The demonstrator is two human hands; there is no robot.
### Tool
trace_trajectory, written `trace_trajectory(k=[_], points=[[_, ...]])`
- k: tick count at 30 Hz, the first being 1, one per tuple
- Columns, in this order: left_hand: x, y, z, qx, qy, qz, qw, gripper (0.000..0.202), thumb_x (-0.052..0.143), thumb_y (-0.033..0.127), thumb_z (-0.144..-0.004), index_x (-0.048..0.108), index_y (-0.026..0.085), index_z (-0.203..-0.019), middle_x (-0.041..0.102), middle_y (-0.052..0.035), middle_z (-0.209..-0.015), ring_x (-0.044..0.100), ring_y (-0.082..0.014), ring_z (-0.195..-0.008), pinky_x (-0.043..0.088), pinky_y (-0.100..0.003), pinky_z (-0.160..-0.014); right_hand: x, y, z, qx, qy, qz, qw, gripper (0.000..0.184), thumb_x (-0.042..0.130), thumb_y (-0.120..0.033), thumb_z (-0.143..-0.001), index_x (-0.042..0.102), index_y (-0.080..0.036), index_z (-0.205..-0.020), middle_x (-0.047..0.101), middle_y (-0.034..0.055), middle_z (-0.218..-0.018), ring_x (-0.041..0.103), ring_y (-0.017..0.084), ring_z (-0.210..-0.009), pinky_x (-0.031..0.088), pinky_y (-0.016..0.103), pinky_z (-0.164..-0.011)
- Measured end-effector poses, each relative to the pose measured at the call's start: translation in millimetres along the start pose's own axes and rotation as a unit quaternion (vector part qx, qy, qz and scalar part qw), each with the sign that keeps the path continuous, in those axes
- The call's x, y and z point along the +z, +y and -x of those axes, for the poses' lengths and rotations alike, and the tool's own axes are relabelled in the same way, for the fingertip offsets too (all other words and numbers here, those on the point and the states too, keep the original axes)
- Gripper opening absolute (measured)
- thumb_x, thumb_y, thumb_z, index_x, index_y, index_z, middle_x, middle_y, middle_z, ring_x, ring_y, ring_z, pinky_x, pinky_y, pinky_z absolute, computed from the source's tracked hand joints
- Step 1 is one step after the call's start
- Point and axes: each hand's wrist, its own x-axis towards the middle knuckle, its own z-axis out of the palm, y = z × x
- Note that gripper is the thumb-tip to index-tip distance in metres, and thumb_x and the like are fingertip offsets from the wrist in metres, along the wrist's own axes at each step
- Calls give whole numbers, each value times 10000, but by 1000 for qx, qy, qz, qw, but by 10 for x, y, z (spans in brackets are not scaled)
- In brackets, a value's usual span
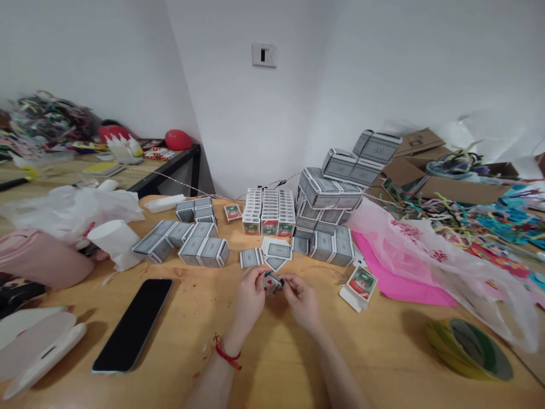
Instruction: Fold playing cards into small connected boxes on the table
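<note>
Both your hands are on the small deck of playing cards (272, 282), held just above the wooden table (272, 363) at centre, near its front edge. Left hand (249, 298) has fingers curled around the deck's left side; right hand (301, 299) pinches the right end between thumb and fingertips. Both are closed on it, nothing else held. Red pips show on the top face, the rest is too small to read.

Doing it well, my read:
- Keep the deck squared; grip the short edges, not the faces, so cards don't fan out.
- Hold it low over the table, so a slip lands flat.
- Loose cards (276, 252) lie just beyond your fingers. Don't sweep them with your knuckles.
- The opened card box (360, 283) sits near your right hand, flap towards you.

Surface: cluttered. Wrapped bricks of card packs (203, 251) lie left of centre, a taller leaning stack (330, 196) is behind on the right, and a row of single packs (269, 213) stands between them. A dark phone (134, 322) lies face up at your left, well apart. A tape roll (468, 347) is at front right, with a pink plastic bag (426, 255) behind it.

Room: a white-walled corner with a wall switch (264, 55). A second table (128, 170) at left holds craft clutter.
</note>
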Motion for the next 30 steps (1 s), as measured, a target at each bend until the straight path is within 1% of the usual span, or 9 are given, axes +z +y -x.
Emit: trace_trajectory(k=[3,6,8,12,16,20,23,26,30], points=[[8,-52,-32,-80,-6,79,994,153,467,194,-756,616,162,-740,640,-40,-715,587,-165,-692,457,-268,-640,-12,15,-13,23,-6,-33,999,285,598,-430,-725,634,-173,-844,691,64,-801,623,194,-730,485,313,-685],[32,-65,-59,-179,-34,185,966,178,537,289,-721,617,133,-748,627,-22,-641,558,-138,-569,434,-237,-543,-19,21,-33,41,9,-62,997,296,639,-434,-686,649,-166,-810,686,53,-744,609,182,-677,475,296,-639],[48,-40,-71,-215,-45,232,948,248,582,329,-691,625,120,-816,647,-32,-692,563,-133,-574,432,-231,-540,-13,28,-52,62,28,-87,994,300,666,-432,-658,653,-163,-790,677,39,-698,598,166,-627,468,286,-617],[72,42,-70,-211,-24,222,952,332,680,297,-587,617,139,-872,665,-48,-828,589,-152,-699,443,-230,-606,16,57,-92,105,79,-171,976,293,714,-416,-608,636,-164,-736,653,17,-637,588,150,-579,480,304,-630],[76,65,-48,-222,-41,169,959,218,677,299,-577,592,133,-689,606,6,-613,519,-116,-550,387,-209,-522,1,77,-115,107,121,-187,969,252,753,-372,-566,611,-178,-643,618,-13,-579,561,131,-539,476,299,-610],[73,44,-38,-216,-84,144,962,203,673,302,-569,560,134,-583,523,38,-502,445,-94,-476,316,-199,-468,-61,70,-133,108,97,-135,980,272,731,-377,-590,682,-183,-774,672,26,-710,579,157,-623,450,291,-613],[87,44,-34,-209,-101,148,961,172,676,264,-550,588,136,-624,560,29,-544,472,-104,-512,340,-204,-493,-81,73,-142,97,82,-101,987,303,700,-408,-622,691,-167,-805,680,44,-774,582,169,-676,438,286,-648],[115,49,-25,-220,-67,184,956,220,684,245,-533,604,142,-711,617,4,-648,531,-126,-591,398,-220,-554,-63,90,-142,77,101,-79,989,335,663,-457,-645,666,-155,-791,662,37,-722,566,164,-639,433,280,-633],[142,44,-7,-237,-30,192,952,216,696,260,-525,588,135,-664,591,11,-587,520,-116,-551,385,-212,-521,-32,125,-135,57,131,-55,988,347,633,-494,-659,628,-158,-742,635,24,-674,551,160,-625,433,276,-633]])
